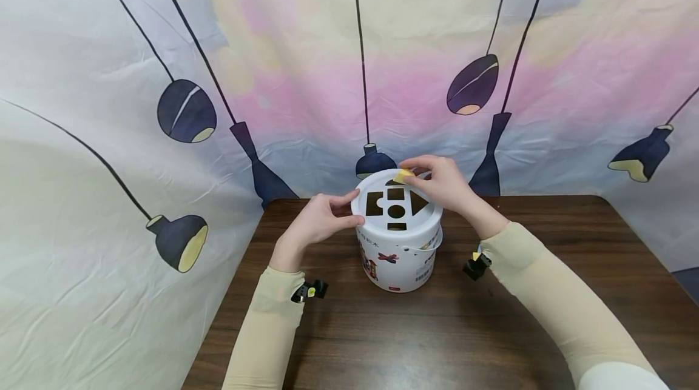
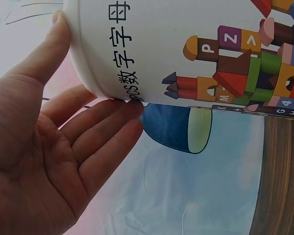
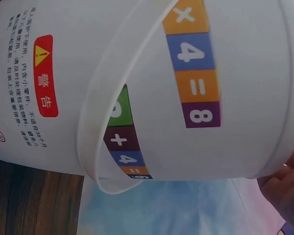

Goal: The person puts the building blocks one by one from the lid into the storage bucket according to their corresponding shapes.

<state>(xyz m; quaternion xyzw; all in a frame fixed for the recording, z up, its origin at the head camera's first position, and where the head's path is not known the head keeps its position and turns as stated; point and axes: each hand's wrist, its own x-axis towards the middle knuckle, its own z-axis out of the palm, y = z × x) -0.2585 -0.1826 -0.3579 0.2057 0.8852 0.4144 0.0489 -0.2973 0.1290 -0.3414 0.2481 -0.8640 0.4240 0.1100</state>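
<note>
A white lidded bucket (image 1: 395, 262) stands upright on the table, its lid (image 1: 384, 229) cut with several differently shaped holes. My left hand (image 1: 323, 219) rests against the bucket's left side in the head view, thumb and fingers spread along the rim. The left wrist view shows that hand's fingers (image 2: 108, 139) nearly straight, fingertips at the bucket wall. Between thumb and fingers my right hand (image 1: 443, 182) pinches a small yellow block (image 1: 403, 176) at the hole on the lid's far side. In the right wrist view the bucket hides most of this hand.
The bucket's white handle (image 1: 434, 244) hangs down on its right side. Below lies a dark wooden table (image 1: 382, 341). Behind it hangs a cloth backdrop (image 1: 306, 74) printed with lamps, close to the table's far edge. Each wrist wears a small black camera.
</note>
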